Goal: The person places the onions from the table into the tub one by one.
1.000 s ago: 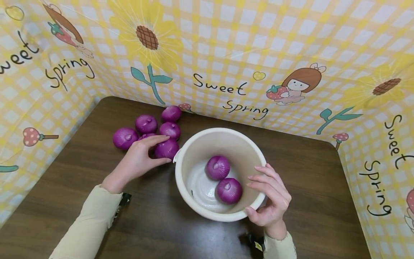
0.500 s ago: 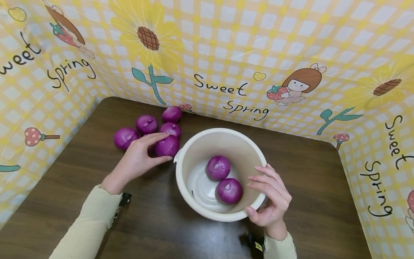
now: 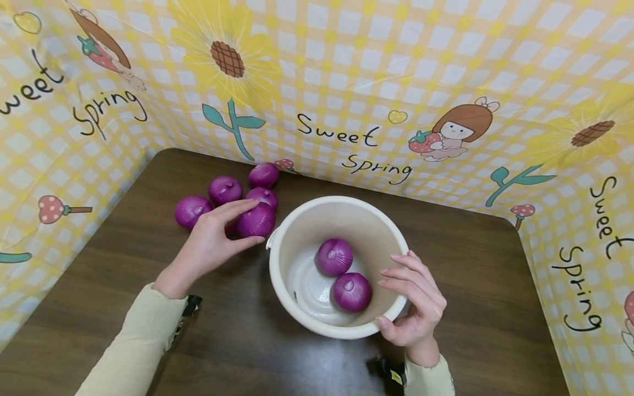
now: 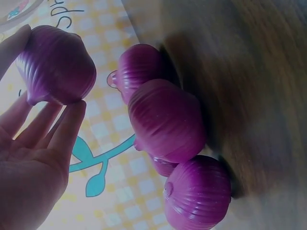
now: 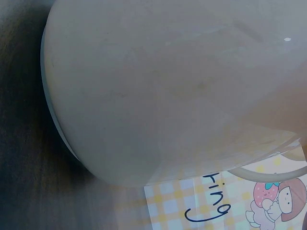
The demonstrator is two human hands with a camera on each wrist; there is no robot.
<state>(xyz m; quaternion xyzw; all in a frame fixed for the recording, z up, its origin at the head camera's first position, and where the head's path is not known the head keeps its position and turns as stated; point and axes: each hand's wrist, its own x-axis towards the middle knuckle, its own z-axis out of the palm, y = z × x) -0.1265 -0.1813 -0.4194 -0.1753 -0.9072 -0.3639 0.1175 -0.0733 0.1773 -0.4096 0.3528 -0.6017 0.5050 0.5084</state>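
2 sleeves (image 3: 134, 335): cut off, head view | bucket (image 5: 144, 96): cropped, right wrist view | speck (image 3: 295, 295): too small

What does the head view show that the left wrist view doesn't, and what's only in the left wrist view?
Only head: the right hand gripping the bucket, and two onions inside it.

Only left wrist: the palm side of the left hand, with several fingers against the held onion.

Both: that grip, loose onions, parts of the table and checked cloth.
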